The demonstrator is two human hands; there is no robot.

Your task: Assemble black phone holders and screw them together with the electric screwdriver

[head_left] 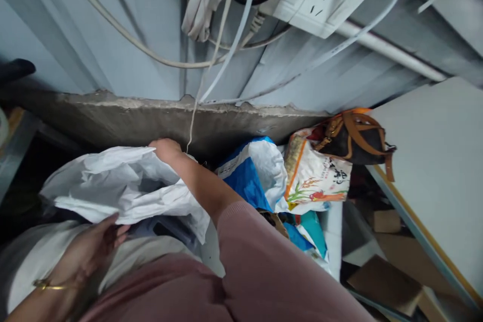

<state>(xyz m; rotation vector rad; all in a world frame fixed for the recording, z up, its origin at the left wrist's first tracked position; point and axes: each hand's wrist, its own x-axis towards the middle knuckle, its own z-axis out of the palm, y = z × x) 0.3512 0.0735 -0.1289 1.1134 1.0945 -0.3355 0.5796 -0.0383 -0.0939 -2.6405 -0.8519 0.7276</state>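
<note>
A crumpled white plastic bag spreads across the lower left with its mouth facing up. My right hand is closed on the far rim of the bag, fingertips partly hidden behind it. At the near rim is my left hand, a gold bracelet on its wrist. Its fingers are loosely curled and apart, the uppermost touching or nearly touching the bag's edge. Below the bag, a dark grey-blue plastic object shows in part; its kind is unclear.
To the right stand a blue-and-white bag, a printed rice sack and a brown handbag. Cardboard boxes sit on a shelf at lower right. Cables and a power strip hang along the metal wall.
</note>
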